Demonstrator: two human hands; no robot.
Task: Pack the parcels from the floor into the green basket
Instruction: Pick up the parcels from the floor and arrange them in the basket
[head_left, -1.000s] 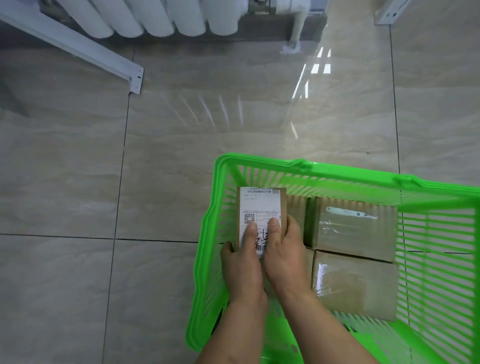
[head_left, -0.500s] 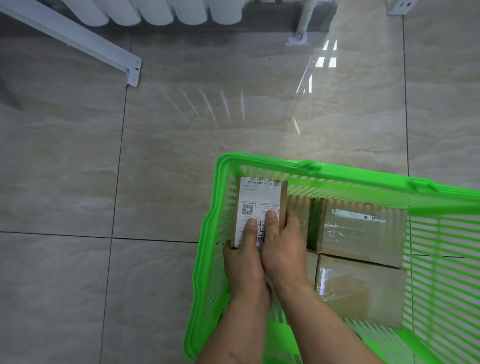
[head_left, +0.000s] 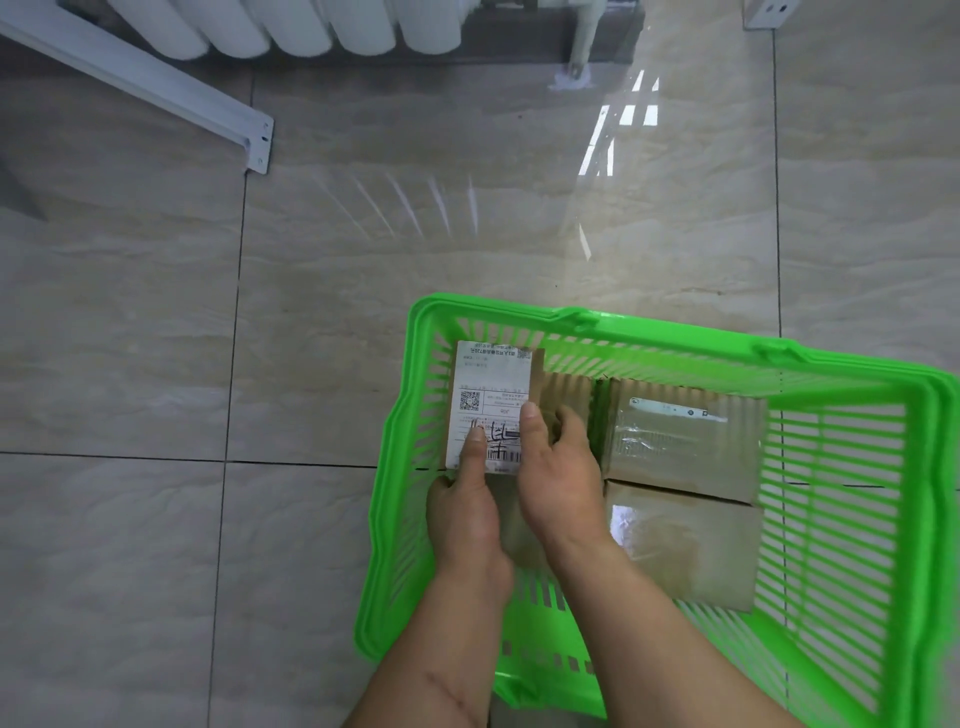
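Both hands hold one small brown cardboard parcel with a white printed shipping label (head_left: 491, 402) on its upper face, inside the near-left part of the bright green slatted plastic basket (head_left: 675, 343). The left hand (head_left: 465, 512) has its thumb pressed flat on the label near the barcode, and its fingers wrap under the parcel's near-left edge. The right hand (head_left: 563, 480) lies just beside it, thumb on the label's right edge and fingers curled round the parcel's right side. The parcel sits tilted against the basket's left wall, its far end higher than the end in the hands. Just right of the right hand, two larger brown cardboard boxes wrapped in clear tape lie flat in the basket, touching each other: the farther taped box (head_left: 680, 431) carries a strip of white label, and the nearer taped box (head_left: 685, 545) lies closer to the person. The basket stands on a glossy beige tiled floor (head_left: 156, 338). Well beyond the hands, a white ribbed radiator (head_left: 291, 26) runs along the wall, and a white metal bar with a bracket foot (head_left: 156, 78) slants across the floor to the far left.
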